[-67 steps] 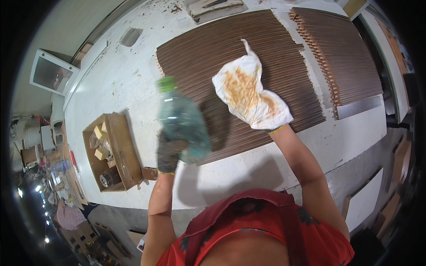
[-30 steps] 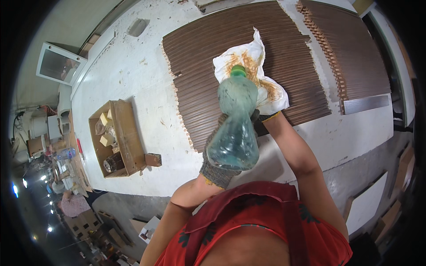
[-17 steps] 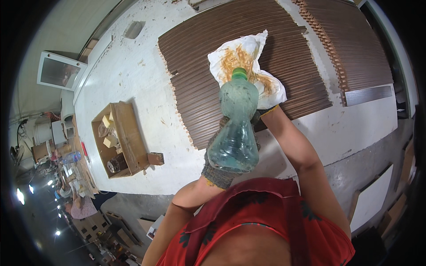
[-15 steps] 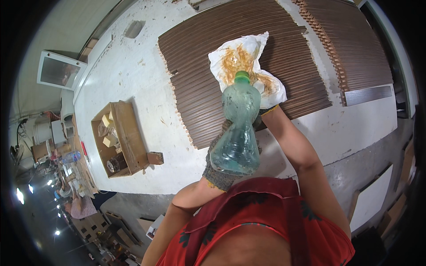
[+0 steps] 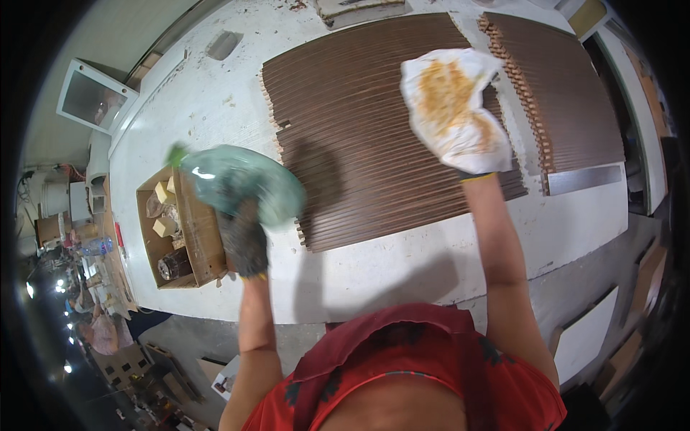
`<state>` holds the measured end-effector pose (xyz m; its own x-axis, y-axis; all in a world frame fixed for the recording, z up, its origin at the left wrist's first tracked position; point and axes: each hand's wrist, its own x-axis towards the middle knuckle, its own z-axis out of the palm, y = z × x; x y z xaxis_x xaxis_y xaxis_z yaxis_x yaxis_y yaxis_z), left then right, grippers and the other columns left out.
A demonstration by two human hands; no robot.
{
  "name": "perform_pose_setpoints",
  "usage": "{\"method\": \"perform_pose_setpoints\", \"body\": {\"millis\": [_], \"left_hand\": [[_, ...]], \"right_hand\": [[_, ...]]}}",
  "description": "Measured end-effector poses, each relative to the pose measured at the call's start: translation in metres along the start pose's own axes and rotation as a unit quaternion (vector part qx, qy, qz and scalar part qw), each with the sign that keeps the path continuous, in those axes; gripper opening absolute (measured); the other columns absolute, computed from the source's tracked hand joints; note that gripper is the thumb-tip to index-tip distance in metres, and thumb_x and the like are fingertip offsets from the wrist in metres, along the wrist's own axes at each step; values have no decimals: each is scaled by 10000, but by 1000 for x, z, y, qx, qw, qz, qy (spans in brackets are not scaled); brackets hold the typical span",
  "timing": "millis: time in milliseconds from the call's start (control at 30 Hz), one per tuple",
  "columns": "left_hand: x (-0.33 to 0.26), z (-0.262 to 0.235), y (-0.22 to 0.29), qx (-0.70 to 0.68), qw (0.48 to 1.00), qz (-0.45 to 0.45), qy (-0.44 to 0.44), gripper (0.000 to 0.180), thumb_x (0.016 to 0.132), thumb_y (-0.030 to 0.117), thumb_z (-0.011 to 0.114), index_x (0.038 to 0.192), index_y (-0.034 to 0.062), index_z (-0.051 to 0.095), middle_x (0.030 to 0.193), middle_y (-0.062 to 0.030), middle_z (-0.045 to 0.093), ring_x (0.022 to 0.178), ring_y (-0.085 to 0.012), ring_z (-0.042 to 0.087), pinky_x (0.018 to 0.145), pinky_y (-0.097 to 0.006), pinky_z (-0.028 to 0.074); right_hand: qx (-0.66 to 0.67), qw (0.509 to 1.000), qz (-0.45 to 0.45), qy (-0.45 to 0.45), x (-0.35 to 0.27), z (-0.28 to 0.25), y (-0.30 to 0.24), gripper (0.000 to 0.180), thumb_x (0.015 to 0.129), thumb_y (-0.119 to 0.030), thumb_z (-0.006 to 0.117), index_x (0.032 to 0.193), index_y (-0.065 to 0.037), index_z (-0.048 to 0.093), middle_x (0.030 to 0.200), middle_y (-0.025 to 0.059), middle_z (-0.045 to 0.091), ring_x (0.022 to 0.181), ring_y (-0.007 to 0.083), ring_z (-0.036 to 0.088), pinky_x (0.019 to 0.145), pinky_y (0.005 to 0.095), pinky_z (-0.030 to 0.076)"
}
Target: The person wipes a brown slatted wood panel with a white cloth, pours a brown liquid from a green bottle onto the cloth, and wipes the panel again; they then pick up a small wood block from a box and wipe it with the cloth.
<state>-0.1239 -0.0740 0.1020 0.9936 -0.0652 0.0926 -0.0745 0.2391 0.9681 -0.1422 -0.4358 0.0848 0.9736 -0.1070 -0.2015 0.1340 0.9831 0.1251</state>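
My left hand point(image 5: 243, 241), in a dark grey knit glove, is closed round a green translucent plastic bottle point(image 5: 248, 179). The bottle lies sideways in the air, blurred by motion, its green cap end pointing left over the cardboard box. A white cloth point(image 5: 460, 147) with orange-brown stains is spread over my right hand, hiding the fingers; only the dark glove cuff point(image 5: 477, 175) with its yellow edge shows. Cloth and hand are at the right side of a dark brown slatted panel point(image 5: 359, 129), which lies on the white table.
The cardboard box point(image 5: 205, 244) at the left holds pale yellow blocks point(image 5: 164, 227) and a dark roll. A second brown slatted panel point(image 5: 568, 93) lies at the far right, a grey strip point(image 5: 586, 179) along its near end. Another person point(image 5: 104, 334) is at the far left.
My left hand has carried the bottle left, from in front of the cloth towards the box, tipping it onto its side. My right hand has moved right with the cloth.
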Motion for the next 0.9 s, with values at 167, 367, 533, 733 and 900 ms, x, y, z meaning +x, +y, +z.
{"method": "perform_pose_setpoints", "body": {"millis": [167, 367, 533, 733, 900], "left_hand": [[96, -87, -58, 204, 962, 101, 151, 628, 785, 16, 719, 1353, 12, 453, 1286, -109, 536, 1168, -213, 508, 1008, -358, 404], [121, -97, -108, 120, 973, 92, 175, 701, 733, 5, 756, 1356, 6, 434, 1298, -126, 521, 1143, -254, 520, 999, -378, 410], [101, -81, -99, 91, 980, 107, 138, 734, 775, -7, 683, 1423, -17, 337, 1378, -170, 440, 1240, -257, 444, 1066, -377, 339], [24, -70, -89, 60, 953, -9, 296, 546, 889, 9, 549, 1400, -30, 362, 1374, -183, 453, 1257, -259, 449, 1071, -379, 358], [41, -38, -69, 217, 970, 105, -6, 446, 1026, 224, 383, 1322, -103, 451, 1360, -216, 495, 1251, -305, 491, 1064, -416, 393]], "right_hand": [[-413, 903, -114, -34, 62, -24, -113, 359, 958, -180, 533, 1293, -49, 541, 1285, 150, 582, 1142, 227, 589, 870, 338, 528], [-930, -216, -296, -12, 155, -70, -81, 358, 929, -300, 472, 1246, -178, 585, 1336, 53, 533, 1251, 196, 471, 1048, 379, 358], [-888, -9, -421, -183, 160, -102, 126, 346, 916, -306, 460, 1195, -145, 588, 1209, 93, 568, 1189, 209, 508, 1003, 426, 401], [-920, 75, -336, -189, 180, -80, 19, 322, 918, -144, 452, 1216, -96, 564, 1302, 116, 522, 1230, 266, 479, 1063, 407, 367], [-898, -295, -324, 34, 188, -56, -72, 351, 907, -226, 464, 1228, -150, 583, 1260, 102, 554, 1180, 248, 510, 977, 408, 410]]}}
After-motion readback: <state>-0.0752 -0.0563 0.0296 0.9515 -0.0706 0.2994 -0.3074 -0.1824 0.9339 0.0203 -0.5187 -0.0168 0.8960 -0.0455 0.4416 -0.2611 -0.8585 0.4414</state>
